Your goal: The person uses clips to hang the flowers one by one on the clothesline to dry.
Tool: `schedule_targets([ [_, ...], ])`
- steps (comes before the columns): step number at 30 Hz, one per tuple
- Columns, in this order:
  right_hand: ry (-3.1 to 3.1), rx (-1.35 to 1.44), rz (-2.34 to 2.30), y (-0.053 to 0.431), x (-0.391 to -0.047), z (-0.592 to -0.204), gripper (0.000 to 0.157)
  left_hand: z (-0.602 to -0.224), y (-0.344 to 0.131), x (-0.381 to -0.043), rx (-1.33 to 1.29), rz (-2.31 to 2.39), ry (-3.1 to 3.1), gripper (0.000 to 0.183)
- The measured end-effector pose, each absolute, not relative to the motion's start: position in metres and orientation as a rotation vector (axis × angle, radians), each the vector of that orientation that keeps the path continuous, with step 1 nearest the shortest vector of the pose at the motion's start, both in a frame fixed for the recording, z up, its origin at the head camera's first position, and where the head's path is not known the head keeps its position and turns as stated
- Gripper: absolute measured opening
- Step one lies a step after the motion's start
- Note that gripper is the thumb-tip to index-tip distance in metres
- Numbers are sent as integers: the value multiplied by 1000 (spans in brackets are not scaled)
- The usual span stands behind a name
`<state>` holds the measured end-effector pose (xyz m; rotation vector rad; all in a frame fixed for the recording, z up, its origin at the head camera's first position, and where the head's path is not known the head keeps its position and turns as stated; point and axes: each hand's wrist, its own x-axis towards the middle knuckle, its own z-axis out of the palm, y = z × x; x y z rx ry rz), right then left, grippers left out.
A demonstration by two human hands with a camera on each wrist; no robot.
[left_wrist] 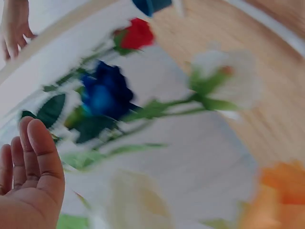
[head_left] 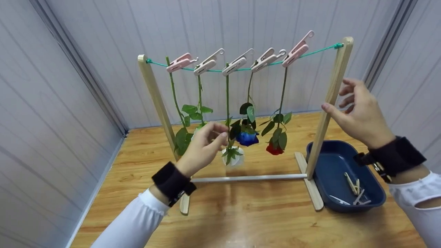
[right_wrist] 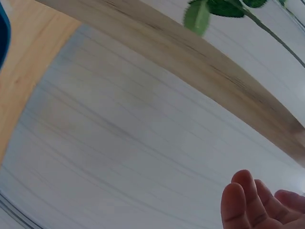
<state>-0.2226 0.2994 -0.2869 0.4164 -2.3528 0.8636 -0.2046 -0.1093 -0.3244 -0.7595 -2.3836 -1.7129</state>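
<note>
My left hand (head_left: 206,146), fingers loosely bent, is beside the stem of a white rose (head_left: 233,156); the left wrist view shows nothing in its grasp. My right hand (head_left: 361,110) is held with parted fingers by the right wooden post (head_left: 327,113); whether the thumb touches it I cannot tell. Several roses hang head down from a green cord (head_left: 320,51), clipped by pink and pale clothespins (head_left: 234,66). Among them are a blue rose (head_left: 247,137) and a red rose (head_left: 275,148). A cream rose (left_wrist: 138,200) and an orange rose (left_wrist: 279,200), blurred, appear in the left wrist view.
Right of the stand is a dark blue basin (head_left: 329,172) with several loose clothespins (head_left: 355,186) inside. A white crossbar (head_left: 248,178) joins the stand's feet on the wooden table (head_left: 255,220). Pale panel walls (head_left: 93,41) close in the back and sides.
</note>
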Motion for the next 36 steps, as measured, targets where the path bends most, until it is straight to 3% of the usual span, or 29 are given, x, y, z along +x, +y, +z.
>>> schedule_targets([
  [8, -2467, 469, 808, 307, -225, -329, 52, -359, -148, -199, -444, -1740, -2312, 8],
  [13, -2542, 542, 803, 307, -225, -349, 33, -379, -172, -188, -304, -1643, -2337, 25],
  [24, -2718, 506, 903, 306, -226, -383, 38, -427, -211, -189, 91, -1404, -2483, 33],
  [30, -2731, 492, 926, 306, -230, -395, 34, -448, -216, -195, 58, -1457, -2669, 59],
  [36, -2737, 477, 937, 302, -231, -400, 32, -463, -216, -197, -48, -1548, -2658, 45],
])
